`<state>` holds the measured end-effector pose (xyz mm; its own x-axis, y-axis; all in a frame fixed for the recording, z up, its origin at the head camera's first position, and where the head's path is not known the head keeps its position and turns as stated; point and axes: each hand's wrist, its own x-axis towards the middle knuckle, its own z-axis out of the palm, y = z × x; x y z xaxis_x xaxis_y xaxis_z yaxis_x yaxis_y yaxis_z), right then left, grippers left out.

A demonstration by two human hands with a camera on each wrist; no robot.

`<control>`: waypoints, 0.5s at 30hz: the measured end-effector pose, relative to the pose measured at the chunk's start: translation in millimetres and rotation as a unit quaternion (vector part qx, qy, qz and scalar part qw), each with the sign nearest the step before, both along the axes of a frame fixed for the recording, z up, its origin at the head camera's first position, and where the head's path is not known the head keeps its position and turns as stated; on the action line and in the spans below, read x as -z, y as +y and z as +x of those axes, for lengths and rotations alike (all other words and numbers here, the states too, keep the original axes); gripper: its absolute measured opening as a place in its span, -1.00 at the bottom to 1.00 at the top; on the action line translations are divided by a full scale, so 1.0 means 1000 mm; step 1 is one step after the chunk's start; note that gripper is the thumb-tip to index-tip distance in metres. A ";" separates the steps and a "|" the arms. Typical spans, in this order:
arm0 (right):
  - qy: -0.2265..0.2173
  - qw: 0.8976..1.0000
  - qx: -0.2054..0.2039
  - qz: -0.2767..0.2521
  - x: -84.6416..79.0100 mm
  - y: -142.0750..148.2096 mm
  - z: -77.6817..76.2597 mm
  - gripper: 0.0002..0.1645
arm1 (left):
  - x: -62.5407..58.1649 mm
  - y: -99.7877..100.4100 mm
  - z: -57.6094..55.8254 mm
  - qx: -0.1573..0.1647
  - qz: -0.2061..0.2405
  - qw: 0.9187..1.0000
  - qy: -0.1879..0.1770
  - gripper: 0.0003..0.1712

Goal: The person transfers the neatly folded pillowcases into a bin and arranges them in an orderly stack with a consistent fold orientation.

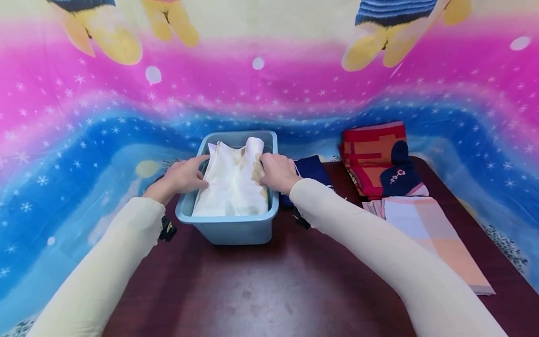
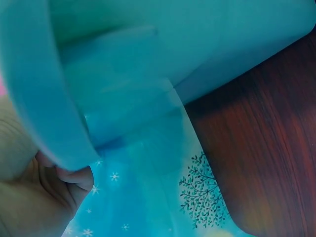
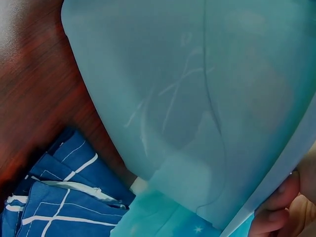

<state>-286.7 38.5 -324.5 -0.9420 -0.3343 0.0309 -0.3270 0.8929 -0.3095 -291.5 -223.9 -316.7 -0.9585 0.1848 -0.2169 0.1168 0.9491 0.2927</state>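
Observation:
A folded white cloth with tan and grey leaf-like patches lies inside a grey-blue plastic basin. At its left edge, my left hand reaches over the basin's rim and holds the cloth's side, fingers and thumb bent. My right hand grips the opposite edge, near a rolled upper fold. In the left wrist view the rim hides the left fingertips, and the left hand shows partly below it. Bent fingers of the right hand appear beside the rim in the right wrist view.
Right of the basin lies a navy cloth with white lines. Farther right are a folded red-orange cloth, a dark sock-like item with a pink flower, and a peach-and-white checked cloth. A printed curtain hangs behind the brown table.

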 end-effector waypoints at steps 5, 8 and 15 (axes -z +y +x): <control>0.002 1.000 -0.005 0.000 -0.001 0.001 -0.002 -0.74 | -0.002 0.002 0.000 0.000 -0.012 1.000 0.000 0.03; -0.001 1.000 -0.010 0.003 -0.001 0.000 -0.002 -0.74 | -0.002 0.003 0.000 -0.003 -0.018 1.000 -0.002 0.02; 0.004 1.000 -0.010 0.016 0.000 0.000 -0.003 -0.75 | -0.001 0.004 0.001 0.002 -0.036 0.999 0.006 0.01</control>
